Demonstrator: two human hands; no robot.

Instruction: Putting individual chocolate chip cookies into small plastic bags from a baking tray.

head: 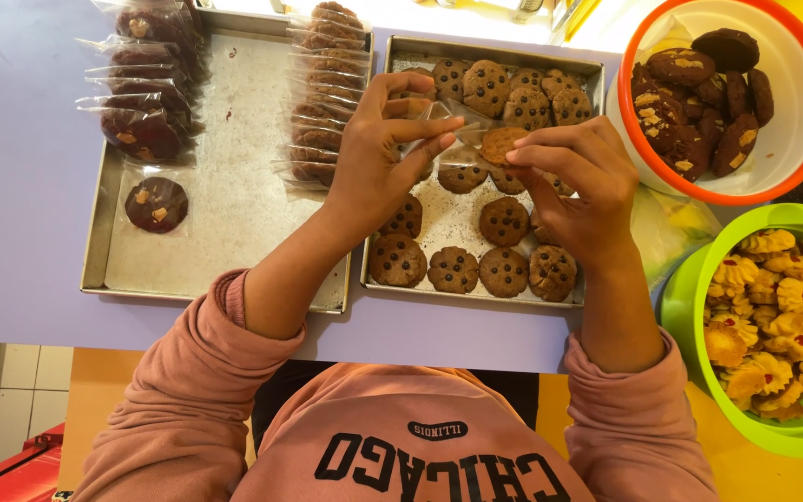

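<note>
Pink sweatshirt sleeves fill the bottom of the view, and from them both arms are stretched out over a lilac table. A clear plastic sleeve is pinched at its mouth by the left hand, while a brown cookie is gripped between the fingertips of the right hand — held right at the sleeve's opening, above the right metal tray of chocolate-chip cookies. On the left metal tray, bagged cookies are laid in rows — dark ones at its left edge, lighter ones at its right. An orange-rimmed white bowl of dark cookies and a green bowl of yellow piped cookies are set at the right.
</note>
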